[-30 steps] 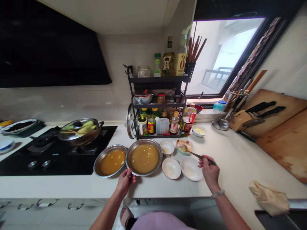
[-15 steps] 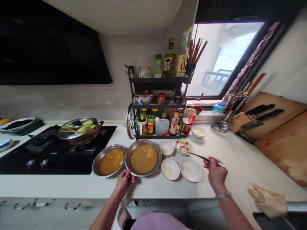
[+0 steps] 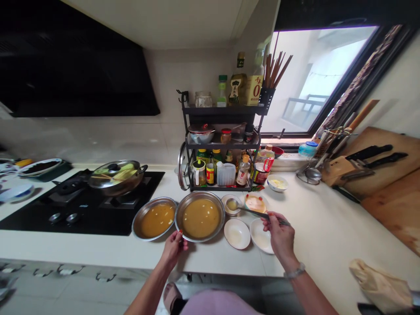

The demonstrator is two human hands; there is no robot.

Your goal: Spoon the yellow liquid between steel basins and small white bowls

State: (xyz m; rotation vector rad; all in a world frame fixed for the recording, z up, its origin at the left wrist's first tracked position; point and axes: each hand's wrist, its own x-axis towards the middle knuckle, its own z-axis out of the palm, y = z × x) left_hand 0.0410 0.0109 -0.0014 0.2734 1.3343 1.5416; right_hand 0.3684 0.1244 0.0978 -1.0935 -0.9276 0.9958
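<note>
Head view: right hand [image 3: 279,236], closed round a spoon [image 3: 252,212], partly hides a bowl [image 3: 260,235]; left hand [image 3: 175,247] pinches a basin [image 3: 200,196].

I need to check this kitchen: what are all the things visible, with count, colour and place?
counter: 1, white, across the middle
metal basins: 2, silver, front centre
small bowls: 5, mostly white, right of basins
spoon: 1, metallic, over bowl nearest basins
rack: 1, black, behind basins
bottles and jars: many, mixed, on rack
chopsticks: several, brown, rack's top right
stove: 1, black, left
pan: 1, silver, on stove
dishes: several, mixed, far left
range hood: 1, black, upper left
window: 1, dark-framed, upper right
utensils: several, metallic, right
knife block: 1, tan, right
cutting boards: apparently 2, brown, far right
cloth: 1, beige, lower right
left hand: 1, at right basin's rim
right hand: 1, holding spoon
</note>
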